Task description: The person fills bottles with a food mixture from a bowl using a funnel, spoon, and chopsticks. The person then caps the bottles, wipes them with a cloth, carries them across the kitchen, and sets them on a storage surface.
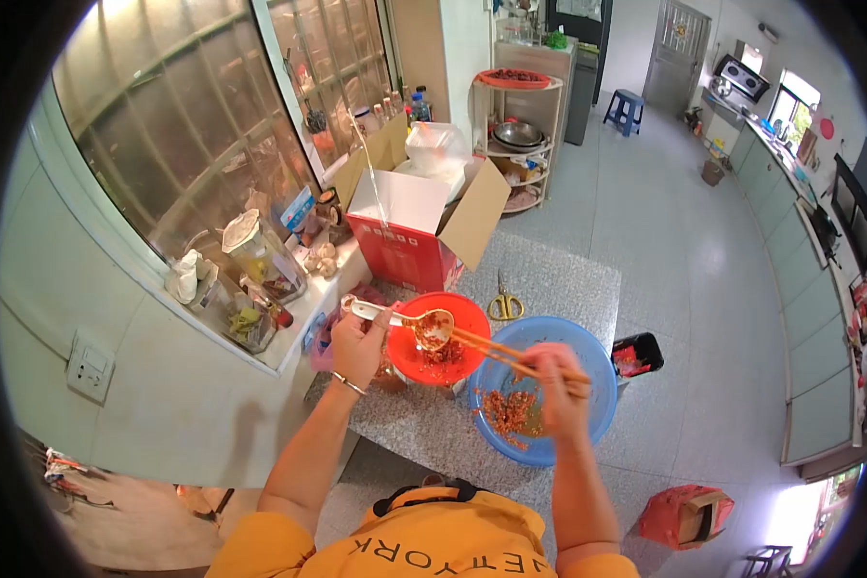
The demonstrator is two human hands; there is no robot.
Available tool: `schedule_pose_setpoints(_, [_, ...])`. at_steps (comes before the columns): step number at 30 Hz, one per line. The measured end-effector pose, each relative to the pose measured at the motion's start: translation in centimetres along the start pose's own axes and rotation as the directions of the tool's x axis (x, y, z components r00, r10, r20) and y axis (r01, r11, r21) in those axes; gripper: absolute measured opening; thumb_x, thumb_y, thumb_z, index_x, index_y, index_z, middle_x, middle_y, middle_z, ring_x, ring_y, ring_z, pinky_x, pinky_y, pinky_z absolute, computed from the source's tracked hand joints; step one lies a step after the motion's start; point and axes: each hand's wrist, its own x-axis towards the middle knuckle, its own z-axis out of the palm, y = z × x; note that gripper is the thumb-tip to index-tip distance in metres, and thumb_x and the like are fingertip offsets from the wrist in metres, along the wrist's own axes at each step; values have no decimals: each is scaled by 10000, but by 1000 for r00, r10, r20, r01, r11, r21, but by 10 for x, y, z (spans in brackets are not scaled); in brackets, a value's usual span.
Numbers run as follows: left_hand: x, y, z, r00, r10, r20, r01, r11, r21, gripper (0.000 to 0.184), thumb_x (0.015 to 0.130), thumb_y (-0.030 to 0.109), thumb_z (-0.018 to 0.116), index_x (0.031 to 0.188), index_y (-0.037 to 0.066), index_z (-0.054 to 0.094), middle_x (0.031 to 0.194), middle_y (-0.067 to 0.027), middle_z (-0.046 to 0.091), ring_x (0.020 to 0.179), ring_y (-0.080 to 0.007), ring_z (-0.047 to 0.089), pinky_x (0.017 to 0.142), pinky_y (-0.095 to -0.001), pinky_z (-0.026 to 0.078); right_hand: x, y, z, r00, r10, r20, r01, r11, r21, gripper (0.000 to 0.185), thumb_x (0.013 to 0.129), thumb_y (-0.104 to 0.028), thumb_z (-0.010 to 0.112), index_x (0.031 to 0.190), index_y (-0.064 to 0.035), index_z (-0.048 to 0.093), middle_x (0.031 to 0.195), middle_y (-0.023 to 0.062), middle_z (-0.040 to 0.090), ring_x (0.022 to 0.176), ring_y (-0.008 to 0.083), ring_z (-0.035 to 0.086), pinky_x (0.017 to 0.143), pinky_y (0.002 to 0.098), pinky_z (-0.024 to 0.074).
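Note:
My left hand [358, 344] is closed round the handle of a white spoon [433, 329], whose bowl carries some reddish chopped food. Below the spoon stands a red bowl [402, 363] with more of that food inside. A pair of chopsticks [496, 349] is gripped in my right hand [557, 385], which is partly blurred. Their tips reach left to the spoon's bowl. Under my right hand sits a blue basin [602, 405], with red chopped food [507, 414] spread over its bottom and some liquid beside it.
Scissors with yellow handles [506, 306] lie behind the bowls on the speckled table [559, 275]. An open red carton [405, 252] stands at the back left. A black container [651, 349] is right of the basin. Jars [260, 252] and garlic [324, 258] line the windowsill.

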Motion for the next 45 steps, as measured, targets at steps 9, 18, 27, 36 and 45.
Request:
schedule_pose_setpoints(9, [-9,0,-1,996,-80,-45,75,992,-97,218,891,188,655,764,14,622,641,-15,631,556,-70,560,513,-250,433,-9,10,49,979,-185,83,202,930,-308,94,894,-77,600,871,13,618,936,143,630,838,257,607,728,332,487])
schedule_pose_setpoints(18, [-15,18,2,999,29,-24,-28,999,40,190,882,167,654,786,4,635,632,-38,639,568,-94,591,525,-265,447,-27,-1,61,945,-302,123,326,886,-329,68,889,-53,602,893,11,625,943,148,628,839,257,615,732,333,493])
schedule_pose_setpoints(27, [-18,20,3,997,73,-25,-73,997,-11,188,877,147,655,767,-4,628,622,-52,625,562,-99,580,516,-273,439,-30,-3,66,938,-333,94,345,885,-311,103,903,-84,592,858,5,616,944,145,624,778,229,603,687,325,489])
schedule_pose_setpoints(36, [-19,33,0,994,112,-12,-112,994,15,174,883,132,647,778,-4,623,633,-49,620,560,-95,562,522,-265,437,-26,3,61,957,-282,74,291,909,-299,71,885,-48,609,862,19,611,914,147,618,822,252,609,718,327,489])
schedule_pose_setpoints(45, [-20,34,-2,991,123,48,-125,992,30,158,895,125,639,804,-4,622,653,-27,611,595,-74,542,547,-254,439,-18,11,56,963,-270,-22,250,917,-309,115,908,-81,580,870,25,603,898,141,625,819,249,602,723,338,486])
